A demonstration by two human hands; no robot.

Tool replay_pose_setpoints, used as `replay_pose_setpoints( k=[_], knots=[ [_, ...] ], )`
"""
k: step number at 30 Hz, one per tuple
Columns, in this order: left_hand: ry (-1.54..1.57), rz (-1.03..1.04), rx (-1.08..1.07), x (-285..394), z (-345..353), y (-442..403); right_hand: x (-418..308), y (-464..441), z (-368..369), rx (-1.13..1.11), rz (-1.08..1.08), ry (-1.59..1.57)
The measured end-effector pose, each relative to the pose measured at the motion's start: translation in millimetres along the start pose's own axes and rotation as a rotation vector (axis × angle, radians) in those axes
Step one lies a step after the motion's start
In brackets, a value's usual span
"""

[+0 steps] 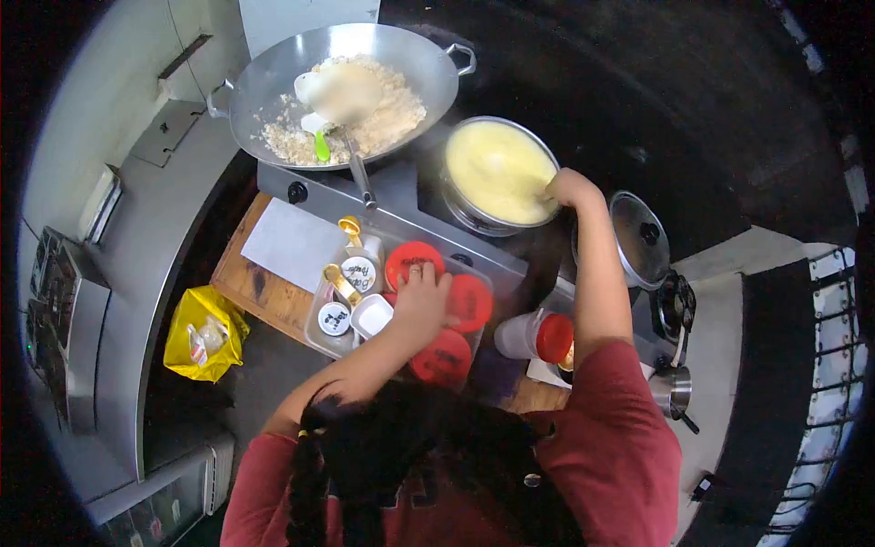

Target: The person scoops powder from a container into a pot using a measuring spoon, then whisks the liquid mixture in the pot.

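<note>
1. Right hand (572, 189): at the right rim of the pot (469, 219), fingers closed in a narrow grip round what looks like a utensil (540, 197) dipping into the yellow liquid (492, 169). Most of it is hidden.
2. Left hand (424, 301): left of the pot and nearer the body, fingers half-spread over the red lids (412, 260). Can't tell if it's gripping or just resting.
3. Handling, pot: probably heavy, stiff, likely hot; contents would slosh. Take it at both sides, low under the rim, with cloth. Utensil should be light; hold high on the shaft, clear of the liquid.
4. Handling, lids: likely light, stiff plastic, maybe slippery if wet. Grip round the edge, not flat on top.
5. Looks: pot round, silvery metal; liquid pale yellow, smooth, hazy patch mid-surface. Lids round, bright red, dark writing on some. They sit in a clear box (322, 294) with white-lidded tubs.
6. Around the pot: wide metal wok (428, 68) to its left, further off, holding pale crumbly food (392, 100). Glass-lidded pan (638, 239) to its right. Another red-topped jar (554, 337) on the near side, tilted.
</note>
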State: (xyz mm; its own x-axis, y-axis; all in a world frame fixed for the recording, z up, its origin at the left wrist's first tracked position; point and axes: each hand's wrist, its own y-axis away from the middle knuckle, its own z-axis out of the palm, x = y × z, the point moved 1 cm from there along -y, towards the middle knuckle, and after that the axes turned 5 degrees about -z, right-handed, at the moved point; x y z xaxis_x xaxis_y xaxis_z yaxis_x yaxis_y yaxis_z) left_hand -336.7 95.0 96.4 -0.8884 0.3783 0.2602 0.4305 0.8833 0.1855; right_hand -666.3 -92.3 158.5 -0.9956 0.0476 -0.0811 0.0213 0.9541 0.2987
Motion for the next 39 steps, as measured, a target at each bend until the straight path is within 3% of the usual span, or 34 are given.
replay_pose_setpoints(
  k=[3, 6, 7, 10, 12, 14, 16, 18, 19, 20, 23, 24, 26, 27, 30, 34, 35, 38, 39],
  knots=[
    [-0.006, -0.005, 0.013, 2, -1, 0, 10, -38, 11, 0.111, 0.131, -0.023],
    [-0.007, -0.017, 0.032, -1, 2, 1, -15, -36, 15, 0.145, -0.043, -0.166],
    [-0.001, -0.013, 0.037, -1, 4, 1, -23, -27, 6, 0.034, -0.049, -0.169],
    [0.009, -0.027, 0.041, -2, 6, 0, 2, -42, 13, 0.069, -0.073, -0.017],
    [0.022, -0.034, 0.026, 0, -1, 2, -2, -41, 3, -0.021, -0.072, 0.049],
    [0.033, -0.037, 0.011, 3, -7, 2, -4, -60, 9, 0.247, 0.034, -0.021],
    [0.049, -0.042, -0.003, 4, -10, 4, -18, -64, 21, 0.231, -0.033, -0.016],
    [0.031, -0.039, 0.017, 1, -8, 1, -39, -55, 14, 0.119, -0.177, -0.401],
    [0.023, -0.03, 0.018, 1, -4, 1, -44, -54, 6, -0.048, -0.16, -0.336],
    [0.024, -0.038, 0.015, 0, -1, 2, -50, -48, -3, -0.053, -0.165, -0.337],
    [0.015, 0.0, 0.069, 0, 2, 4, -55, -48, -10, -0.057, -0.263, 0.254],
    [0.013, -0.024, 0.054, 1, 1, 3, -50, -69, 5, -0.065, -0.253, 0.247],
    [0.01, -0.037, 0.04, 4, 0, 2, -38, -105, 28, 0.153, -0.132, 0.13],
    [0.009, -0.039, 0.039, 3, 0, 2, -52, -84, 24, 0.202, -0.09, -0.087],
    [0.013, -0.041, 0.041, 1, 2, 4, -90, -40, 7, 0.055, -0.224, -0.227],
    [0.005, -0.027, 0.056, -2, 5, 3, -67, -51, 27, 0.059, -0.205, 0.13],
    [0.006, -0.015, 0.059, -2, 3, 3, -72, -43, 22, 0.122, -0.062, 0.068],
    [0.041, -0.024, 0.053, 0, 3, 7, -52, -81, 58, 0.301, -0.092, -0.154],
    [0.027, -0.019, 0.073, 0, 4, 8, -67, -57, 45, 0.24, -0.144, -0.304]
  ],
)
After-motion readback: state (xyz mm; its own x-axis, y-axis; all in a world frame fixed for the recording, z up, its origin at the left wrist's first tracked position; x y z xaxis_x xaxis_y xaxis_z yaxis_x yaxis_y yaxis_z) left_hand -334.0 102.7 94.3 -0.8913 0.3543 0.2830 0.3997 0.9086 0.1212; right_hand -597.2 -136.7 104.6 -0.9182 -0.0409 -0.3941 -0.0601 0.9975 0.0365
